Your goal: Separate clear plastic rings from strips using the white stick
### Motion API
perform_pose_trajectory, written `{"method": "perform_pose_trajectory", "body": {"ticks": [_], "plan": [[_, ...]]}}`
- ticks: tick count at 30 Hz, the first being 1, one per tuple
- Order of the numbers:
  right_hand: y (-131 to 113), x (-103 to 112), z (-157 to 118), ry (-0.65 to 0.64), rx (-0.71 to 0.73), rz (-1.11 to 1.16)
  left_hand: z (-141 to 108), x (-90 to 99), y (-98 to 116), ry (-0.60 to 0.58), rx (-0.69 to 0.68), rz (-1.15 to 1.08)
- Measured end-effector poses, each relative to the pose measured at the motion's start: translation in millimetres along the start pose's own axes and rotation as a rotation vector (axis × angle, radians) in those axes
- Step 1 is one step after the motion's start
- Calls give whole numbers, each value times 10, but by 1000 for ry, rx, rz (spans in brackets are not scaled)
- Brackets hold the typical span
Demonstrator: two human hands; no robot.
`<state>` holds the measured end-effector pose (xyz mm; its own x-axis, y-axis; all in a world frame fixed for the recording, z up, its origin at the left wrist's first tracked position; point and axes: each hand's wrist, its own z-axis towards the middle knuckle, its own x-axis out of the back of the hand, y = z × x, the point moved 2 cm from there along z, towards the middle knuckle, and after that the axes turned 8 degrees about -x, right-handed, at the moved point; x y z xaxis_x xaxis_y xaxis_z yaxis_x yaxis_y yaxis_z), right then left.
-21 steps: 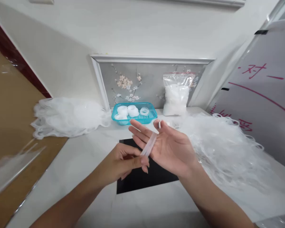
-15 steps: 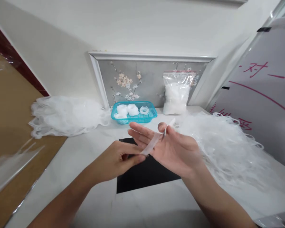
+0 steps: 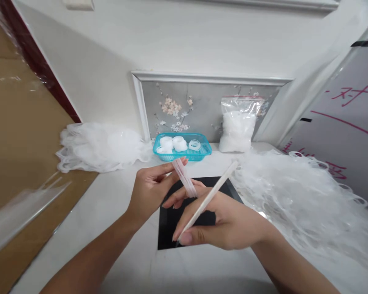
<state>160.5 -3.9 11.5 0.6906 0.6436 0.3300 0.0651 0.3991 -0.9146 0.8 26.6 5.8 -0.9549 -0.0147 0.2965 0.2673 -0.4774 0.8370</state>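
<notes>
Now, mid-frame, the left hand is pinching a pale band, which any slack could be letting spring off the right hand, itself gripping a white stick.

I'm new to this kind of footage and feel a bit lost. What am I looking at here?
There is no machine: these are a person's two bare hands, seen from a camera worn on the head, looking forward and down. The left hand pinches some translucent bands, which stretch across to the fingers of the right hand. The right hand also holds a slim white stick between thumb and fingers; what it is for, I can't tell.

Below them, a black rectangle lies on the white countertop. Beyond stand a blue basket with white ring bundles and a clear zip bag with white contents. Piles of translucent loops lie to the left and right.
</notes>
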Motion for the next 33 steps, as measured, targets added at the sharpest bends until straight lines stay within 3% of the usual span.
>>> {"method": "perform_pose_trajectory", "body": {"ticks": [4,10,15,18,22,28,33], "plan": [[10,-14,7,-1,-20,-64,-53,-44,-17,-71,157,-149],[71,22,40,14,86,-79,-8,2,-84,-171,179,-187],[127,38,1,161,43,-252,46,-46,-166,-283,362,-538],[129,62,-34,177,25,-306,12,-86,-186,-375,510,-742],[91,124,-61,184,55,-284,-52,-106,-181,-384,583,-823],[22,204,-67,172,129,-128,-94,-126,-131,-325,545,-674],[8,225,-89,78,87,-161,-74,-39,-17,-202,191,-238]]}}
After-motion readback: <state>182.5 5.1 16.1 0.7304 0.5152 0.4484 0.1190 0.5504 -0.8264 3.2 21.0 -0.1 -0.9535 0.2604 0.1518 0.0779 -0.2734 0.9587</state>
